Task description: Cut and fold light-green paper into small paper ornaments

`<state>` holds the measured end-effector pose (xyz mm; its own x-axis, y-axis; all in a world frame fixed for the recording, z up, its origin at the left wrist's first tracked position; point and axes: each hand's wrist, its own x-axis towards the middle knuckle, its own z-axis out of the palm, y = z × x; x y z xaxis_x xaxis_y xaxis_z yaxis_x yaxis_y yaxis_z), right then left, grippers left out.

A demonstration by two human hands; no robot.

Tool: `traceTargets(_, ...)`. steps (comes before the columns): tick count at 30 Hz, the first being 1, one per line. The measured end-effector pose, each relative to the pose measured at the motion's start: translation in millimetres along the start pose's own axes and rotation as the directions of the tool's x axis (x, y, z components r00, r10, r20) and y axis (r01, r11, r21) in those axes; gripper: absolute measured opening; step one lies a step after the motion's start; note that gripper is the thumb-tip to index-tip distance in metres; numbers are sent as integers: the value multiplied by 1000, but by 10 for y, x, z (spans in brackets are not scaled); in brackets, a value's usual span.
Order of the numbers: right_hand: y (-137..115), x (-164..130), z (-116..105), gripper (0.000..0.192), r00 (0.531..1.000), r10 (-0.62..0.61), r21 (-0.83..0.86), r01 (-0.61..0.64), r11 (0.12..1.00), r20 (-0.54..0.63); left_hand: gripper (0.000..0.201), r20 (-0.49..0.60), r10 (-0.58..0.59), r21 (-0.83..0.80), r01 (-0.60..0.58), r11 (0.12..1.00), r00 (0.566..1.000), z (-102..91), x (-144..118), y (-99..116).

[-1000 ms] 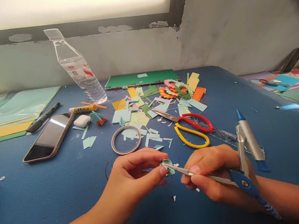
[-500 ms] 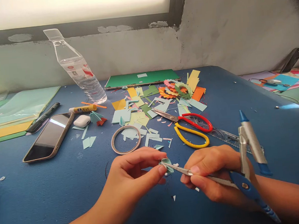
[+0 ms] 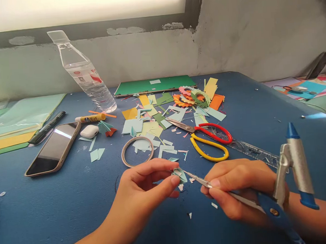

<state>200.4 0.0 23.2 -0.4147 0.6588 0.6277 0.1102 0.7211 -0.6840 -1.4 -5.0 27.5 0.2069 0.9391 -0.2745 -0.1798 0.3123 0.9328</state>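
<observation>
My left hand (image 3: pixel 149 189) curls, pinching a folded paper (image 3: pixel 181 175) over the table (image 3: pixel 63 205). My right hand (image 3: pixel 236 187) bends, fingers closed on a compass (image 3: pixel 273 211), its tip by the paper, which is little and pale blue.

One pair of scissors (image 3: pixel 190 129); left of it, one bottle (image 3: pixel 87 80), one phone (image 3: pixel 53 150), one tape ring (image 3: pixel 123 154), one marker (image 3: pixel 47 128), one glue stick (image 3: pixel 91 119); nearer than it, two hands (image 3: pixel 146 191) (image 3: pixel 240 187), one compass (image 3: pixel 273 211).
</observation>
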Motion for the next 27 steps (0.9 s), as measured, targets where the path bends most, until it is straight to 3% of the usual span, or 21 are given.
traceTargets(4,20,-20,8,24,999,-10,8,10,1000,34,14,-3,-7,-12,6,1000,1000,4,-2,5)
traceTargets(10,-26,28,11,22,999,-16,-39,14,999,-43,15,-24,-12,-24,12,1000,1000,24,-2,18)
traceTargets(15,-26,53,38,20,999,-39,-76,41,996,31,14,-34,-32,-23,31,999,999,25,-16,18)
traceTargets(19,-5,-1,102,17,996,-17,-92,9,996,-91,15,-45,-37,-15,36,999,998,28,-27,19)
traceTargets(21,4,-21,101,18,995,-22,-105,12,994,-96,15,-45,-30,-20,29,999,999,30,-24,20)
traceTargets(27,31,-6,-29,24,983,-89,-145,113,983,158,14,-22,-65,-23,64,998,998,25,-1,31)
